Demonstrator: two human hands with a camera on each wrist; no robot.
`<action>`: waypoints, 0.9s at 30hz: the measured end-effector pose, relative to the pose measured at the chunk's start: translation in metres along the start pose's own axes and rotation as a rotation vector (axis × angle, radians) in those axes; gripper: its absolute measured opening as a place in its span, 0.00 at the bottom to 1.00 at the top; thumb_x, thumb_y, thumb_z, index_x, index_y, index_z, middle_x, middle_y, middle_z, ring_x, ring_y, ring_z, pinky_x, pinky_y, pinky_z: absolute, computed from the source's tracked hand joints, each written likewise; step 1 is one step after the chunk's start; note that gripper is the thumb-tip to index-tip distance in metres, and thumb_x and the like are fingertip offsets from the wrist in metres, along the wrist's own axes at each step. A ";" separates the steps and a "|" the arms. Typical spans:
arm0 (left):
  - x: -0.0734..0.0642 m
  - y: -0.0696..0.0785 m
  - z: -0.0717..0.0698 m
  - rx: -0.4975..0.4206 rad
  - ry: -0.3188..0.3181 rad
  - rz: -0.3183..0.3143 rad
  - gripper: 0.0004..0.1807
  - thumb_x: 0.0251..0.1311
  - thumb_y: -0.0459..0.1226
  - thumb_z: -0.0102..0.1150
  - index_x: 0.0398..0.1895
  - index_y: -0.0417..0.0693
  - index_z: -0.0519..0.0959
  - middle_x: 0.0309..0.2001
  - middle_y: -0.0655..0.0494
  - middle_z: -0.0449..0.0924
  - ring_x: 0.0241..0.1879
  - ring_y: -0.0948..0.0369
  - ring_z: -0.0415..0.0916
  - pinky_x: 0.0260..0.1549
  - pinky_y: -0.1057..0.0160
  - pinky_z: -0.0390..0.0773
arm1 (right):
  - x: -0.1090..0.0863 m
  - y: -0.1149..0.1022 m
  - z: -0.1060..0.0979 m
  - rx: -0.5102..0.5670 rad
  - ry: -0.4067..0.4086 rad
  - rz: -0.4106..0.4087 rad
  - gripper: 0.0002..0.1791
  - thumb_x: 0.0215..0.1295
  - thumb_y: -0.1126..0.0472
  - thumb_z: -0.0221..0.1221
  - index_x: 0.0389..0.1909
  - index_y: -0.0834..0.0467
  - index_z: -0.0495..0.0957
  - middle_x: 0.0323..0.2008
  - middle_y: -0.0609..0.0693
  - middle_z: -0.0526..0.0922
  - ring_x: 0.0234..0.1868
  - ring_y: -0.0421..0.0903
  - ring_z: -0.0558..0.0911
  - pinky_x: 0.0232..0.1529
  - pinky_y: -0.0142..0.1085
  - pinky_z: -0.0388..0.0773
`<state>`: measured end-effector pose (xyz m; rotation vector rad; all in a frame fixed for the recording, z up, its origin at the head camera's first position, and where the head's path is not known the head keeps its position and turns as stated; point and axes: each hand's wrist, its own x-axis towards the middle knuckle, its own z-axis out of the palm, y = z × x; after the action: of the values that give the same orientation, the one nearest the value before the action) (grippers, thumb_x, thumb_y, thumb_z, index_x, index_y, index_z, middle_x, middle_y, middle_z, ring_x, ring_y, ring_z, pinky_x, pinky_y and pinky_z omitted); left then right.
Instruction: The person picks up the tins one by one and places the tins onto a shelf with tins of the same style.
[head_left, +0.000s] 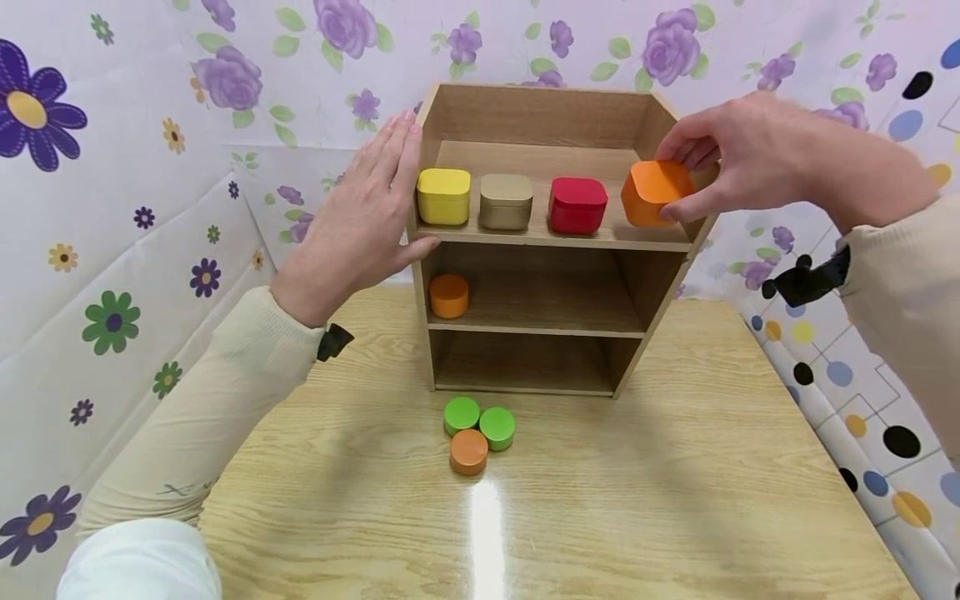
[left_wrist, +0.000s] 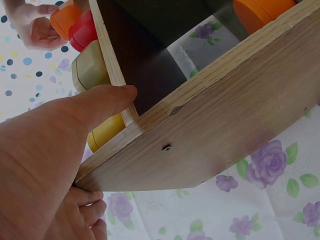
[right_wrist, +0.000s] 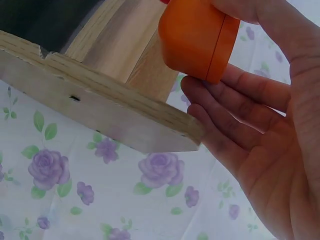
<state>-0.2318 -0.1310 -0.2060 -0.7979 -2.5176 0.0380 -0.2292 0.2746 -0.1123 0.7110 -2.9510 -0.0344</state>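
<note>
In the head view my right hand pinches an orange lidded box between thumb and fingers, tilted at the right end of the top board of a wooden shelf. The right wrist view shows its lid seam and the fingers beneath it. My left hand holds the shelf's left side, fingers along the outside and thumb over the front edge. On the top board stand a yellow box, a beige box and a red box.
An orange round tin sits at the left of the middle compartment. Before the shelf, two green round tins and an orange-brown one cluster on the wooden table. Flowered cloth hangs behind.
</note>
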 end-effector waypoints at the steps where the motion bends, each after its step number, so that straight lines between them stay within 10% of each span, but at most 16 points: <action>1: 0.000 0.000 0.000 0.000 0.001 0.002 0.66 0.65 0.53 0.71 0.84 0.30 0.35 0.86 0.34 0.35 0.87 0.42 0.38 0.87 0.49 0.40 | 0.001 0.001 0.001 0.002 0.002 0.000 0.37 0.57 0.45 0.78 0.62 0.62 0.79 0.54 0.63 0.87 0.54 0.59 0.85 0.48 0.21 0.77; 4: 0.000 0.000 0.001 0.000 0.009 0.007 0.66 0.64 0.53 0.71 0.84 0.30 0.36 0.86 0.34 0.36 0.87 0.42 0.38 0.87 0.49 0.41 | 0.003 0.002 0.003 -0.005 0.016 -0.006 0.37 0.56 0.45 0.78 0.60 0.62 0.81 0.53 0.63 0.88 0.53 0.59 0.86 0.46 0.18 0.74; 10: 0.000 0.000 0.001 -0.002 0.020 0.010 0.65 0.64 0.53 0.72 0.84 0.30 0.36 0.86 0.33 0.37 0.86 0.41 0.39 0.87 0.49 0.42 | 0.007 0.001 0.008 -0.013 0.015 -0.009 0.36 0.58 0.46 0.77 0.62 0.63 0.81 0.55 0.65 0.87 0.54 0.61 0.84 0.59 0.57 0.84; 27: 0.000 -0.001 0.002 -0.012 0.018 0.001 0.65 0.64 0.52 0.71 0.84 0.31 0.36 0.86 0.35 0.35 0.87 0.42 0.38 0.87 0.48 0.43 | 0.012 0.001 0.016 -0.049 -0.012 -0.019 0.36 0.58 0.47 0.76 0.63 0.63 0.82 0.56 0.64 0.86 0.52 0.59 0.84 0.51 0.49 0.86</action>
<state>-0.2330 -0.1318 -0.2078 -0.8006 -2.5029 0.0157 -0.2424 0.2704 -0.1274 0.7341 -2.9440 -0.1127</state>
